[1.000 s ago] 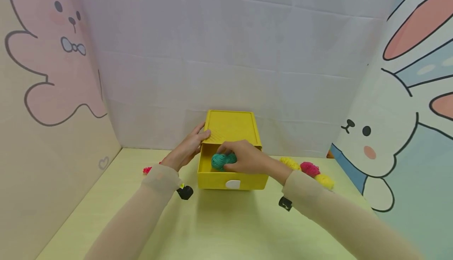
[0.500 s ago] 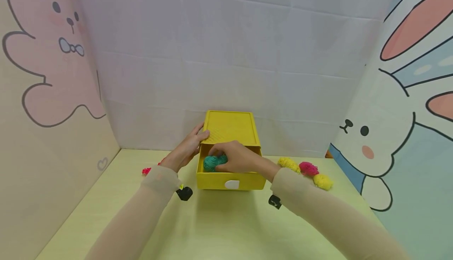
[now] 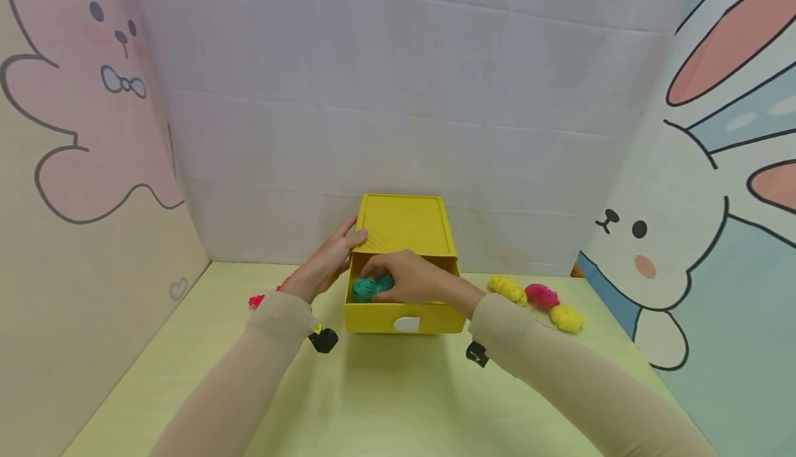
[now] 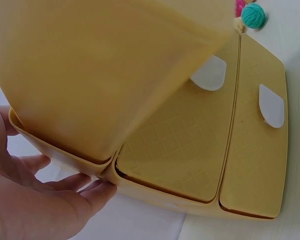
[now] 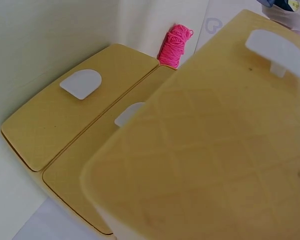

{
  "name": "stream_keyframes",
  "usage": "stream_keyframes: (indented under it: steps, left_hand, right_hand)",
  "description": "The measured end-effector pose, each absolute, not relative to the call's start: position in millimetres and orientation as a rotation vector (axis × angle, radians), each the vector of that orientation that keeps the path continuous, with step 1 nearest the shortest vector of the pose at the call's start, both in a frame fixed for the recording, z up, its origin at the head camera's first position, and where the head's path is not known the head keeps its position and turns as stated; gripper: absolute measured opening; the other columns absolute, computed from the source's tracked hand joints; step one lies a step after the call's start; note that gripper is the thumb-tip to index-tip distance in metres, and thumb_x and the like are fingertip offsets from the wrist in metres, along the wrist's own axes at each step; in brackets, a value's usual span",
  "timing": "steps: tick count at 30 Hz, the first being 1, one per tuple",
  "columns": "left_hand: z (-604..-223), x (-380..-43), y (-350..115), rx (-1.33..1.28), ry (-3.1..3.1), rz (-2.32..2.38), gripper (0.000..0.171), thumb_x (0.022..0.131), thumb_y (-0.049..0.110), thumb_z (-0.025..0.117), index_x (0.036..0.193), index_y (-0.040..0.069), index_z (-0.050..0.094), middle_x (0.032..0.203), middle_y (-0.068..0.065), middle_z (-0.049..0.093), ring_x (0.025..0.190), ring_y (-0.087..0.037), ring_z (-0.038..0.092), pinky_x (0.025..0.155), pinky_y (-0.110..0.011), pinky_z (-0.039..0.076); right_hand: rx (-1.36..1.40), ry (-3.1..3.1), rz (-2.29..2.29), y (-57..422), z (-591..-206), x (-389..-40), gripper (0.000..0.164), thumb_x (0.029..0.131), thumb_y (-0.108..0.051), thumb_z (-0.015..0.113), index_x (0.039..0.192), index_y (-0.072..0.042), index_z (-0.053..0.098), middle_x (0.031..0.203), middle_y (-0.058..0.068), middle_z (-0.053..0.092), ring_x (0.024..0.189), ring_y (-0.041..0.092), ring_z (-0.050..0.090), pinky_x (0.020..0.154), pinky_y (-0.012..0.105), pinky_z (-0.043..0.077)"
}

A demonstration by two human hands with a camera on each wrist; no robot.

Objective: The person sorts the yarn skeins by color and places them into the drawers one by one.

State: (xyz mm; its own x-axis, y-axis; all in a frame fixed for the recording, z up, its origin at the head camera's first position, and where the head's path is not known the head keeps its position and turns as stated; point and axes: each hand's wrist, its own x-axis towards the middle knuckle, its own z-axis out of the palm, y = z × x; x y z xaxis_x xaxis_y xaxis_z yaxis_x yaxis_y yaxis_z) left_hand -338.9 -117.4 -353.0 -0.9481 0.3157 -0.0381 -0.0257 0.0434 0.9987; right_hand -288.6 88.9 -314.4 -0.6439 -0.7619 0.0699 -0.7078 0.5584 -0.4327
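Observation:
A yellow drawer cabinet (image 3: 407,223) stands against the back wall, its top drawer (image 3: 373,318) pulled out toward me. My right hand (image 3: 413,278) reaches into that drawer and holds teal yarn (image 3: 365,290) between thumb and fingers, near the drawer's left side. Whether the yarn touches the drawer floor I cannot tell. At the cabinet's upper left corner, my left hand (image 3: 326,263) grips it, thumb over the top edge and fingers along the side (image 4: 55,200). In the right wrist view the pulled-out drawer front (image 5: 214,140) hides the right hand and the yarn.
Yellow yarn (image 3: 506,290), pink yarn (image 3: 542,296) and another yellow bundle (image 3: 567,319) lie on the table right of the cabinet. A teal ball (image 4: 253,15) shows there in the left wrist view. Pink yarn (image 5: 174,46) lies left of the cabinet. Two lower drawers (image 4: 179,145) are closed.
My right hand has moved left inside the drawer, bringing the teal yarn from the middle toward the left wall. The left hand keeps its place on the cabinet.

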Motion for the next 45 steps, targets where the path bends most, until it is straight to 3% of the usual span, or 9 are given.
stream_keyframes:
  steps: [14,20,29,40,45]
  left_hand:
    - [-354.2,-338.4,-116.6,0.276,2.076,1.998,0.072,0.115,0.038,0.045,0.173,0.027,0.005,0.178,-0.009,0.010,0.163,-0.032,0.015,0.130,-0.060,0.016]
    - [-354.6,-340.2,-115.2,0.261,2.075,2.008,0.072,0.115,0.037,0.046,0.173,0.027,0.005,0.178,-0.009,0.008,0.163,-0.032,0.015,0.130,-0.060,0.017]
    - [-354.9,-339.9,-115.0,0.257,2.071,2.018,0.072,0.114,0.037,0.047,0.173,0.028,0.006,0.177,-0.009,0.012,0.162,-0.033,0.018,0.130,-0.060,0.018]
    - [-354.9,-339.2,-117.0,0.300,2.108,1.973,0.072,0.114,0.040,0.046,0.173,0.030,0.005,0.178,-0.008,0.009,0.163,-0.035,0.014,0.129,-0.063,0.017]
    - [-355.0,-338.3,-116.8,0.294,2.104,1.979,0.072,0.114,0.039,0.046,0.173,0.030,0.006,0.178,-0.007,0.009,0.163,-0.034,0.014,0.129,-0.063,0.017]
  right_hand:
    - [-1.213,2.582,-0.724,111.0,-300.4,-286.1,0.047,0.100,-0.024,0.078,0.140,-0.005,0.065,0.129,0.009,0.074,0.111,0.021,0.072,0.099,0.036,0.060]
    - [-1.192,2.589,-0.758,139.5,-280.5,-278.4,0.045,0.100,-0.024,0.076,0.140,-0.006,0.065,0.130,0.010,0.073,0.111,0.022,0.071,0.101,0.045,0.059]
    - [-1.069,2.722,-0.794,199.9,-262.3,-270.0,0.044,0.102,-0.022,0.074,0.143,-0.010,0.064,0.132,0.010,0.071,0.114,0.025,0.070,0.097,0.043,0.061]
    - [-0.992,2.845,-0.803,268.0,-290.0,-270.5,0.039,0.100,-0.018,0.077,0.136,-0.007,0.066,0.127,0.011,0.073,0.107,0.029,0.074,0.088,0.040,0.064]
    - [-0.949,2.901,-0.758,290.9,-314.7,-277.8,0.041,0.099,-0.019,0.078,0.137,-0.007,0.066,0.126,0.011,0.073,0.108,0.032,0.073,0.090,0.042,0.062]
